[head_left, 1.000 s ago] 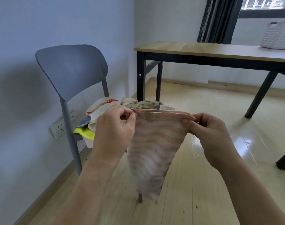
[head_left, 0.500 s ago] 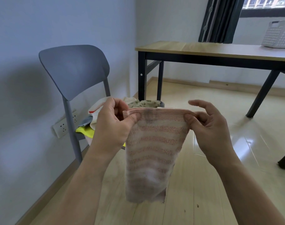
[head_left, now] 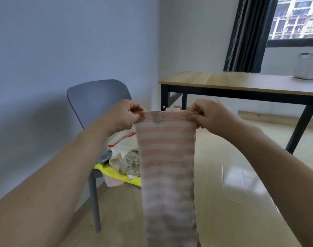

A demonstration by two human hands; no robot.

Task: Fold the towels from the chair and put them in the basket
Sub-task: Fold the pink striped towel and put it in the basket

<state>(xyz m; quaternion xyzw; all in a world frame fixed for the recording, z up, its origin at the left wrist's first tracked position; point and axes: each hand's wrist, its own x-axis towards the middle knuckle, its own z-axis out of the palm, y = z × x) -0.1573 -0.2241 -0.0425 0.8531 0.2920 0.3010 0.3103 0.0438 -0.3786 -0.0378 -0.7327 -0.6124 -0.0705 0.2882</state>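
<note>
Both hands, left (head_left: 124,114) and right (head_left: 208,114), pinch the top corners of a striped towel (head_left: 167,166) hanging between them, its folding barely under way. More towels (head_left: 124,155) are heaped on the chair (head_left: 97,97) below the left hand. The basket (head_left: 308,65) sits on the tabletop (head_left: 241,81) well beyond the right hand, its contents hidden.

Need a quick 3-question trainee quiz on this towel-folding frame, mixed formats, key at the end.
1. True or false: the striped towel lies flat on the table.
2. Which holds the towel's top edge? A) left hand only B) right hand only C) both hands
3. Fill in: the white basket stands on the ____.

Key:
1. False. It hangs in the air, pinched at its two top corners, in front of the chair with its pile of towels.
2. C
3. table
</note>
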